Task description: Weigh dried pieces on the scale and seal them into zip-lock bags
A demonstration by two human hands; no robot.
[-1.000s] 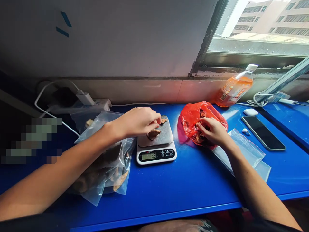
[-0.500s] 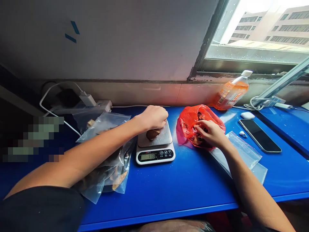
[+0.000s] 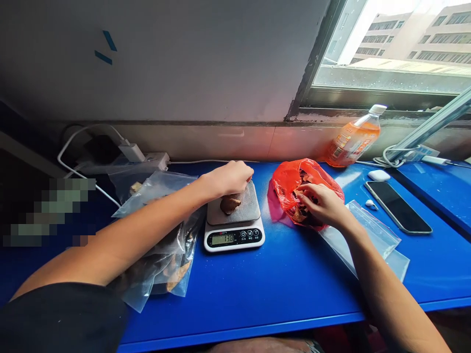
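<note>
A white digital kitchen scale (image 3: 235, 238) with a steel top stands mid-table, its display reading about 13.8. On its plate lies a brown dried piece (image 3: 230, 204), perhaps a mushroom or peel. Just above the plate's back part, my left hand (image 3: 231, 176) is closed with fingers curled; anything in them is hidden. A red plastic bag (image 3: 281, 181) right of the scale lies open, with brown dried pieces (image 3: 300, 213) inside. My right hand (image 3: 320, 201) reaches into its mouth, fingertips and thumb drawn together among the pieces; what they grip is unclear.
Clear zip bags (image 3: 172, 184) with dried pieces lie under my left forearm. More flat clear bags (image 3: 368, 228) sit beside my right forearm. An orange drink bottle (image 3: 353, 139), a phone (image 3: 399, 206), an earbud case (image 3: 379, 175) and a power strip (image 3: 158, 159) are around the table's back and right.
My left hand has shifted slightly left over the scale, showing more of the brown piece. My right hand stays at the red bag. The scale reading looks the same.
</note>
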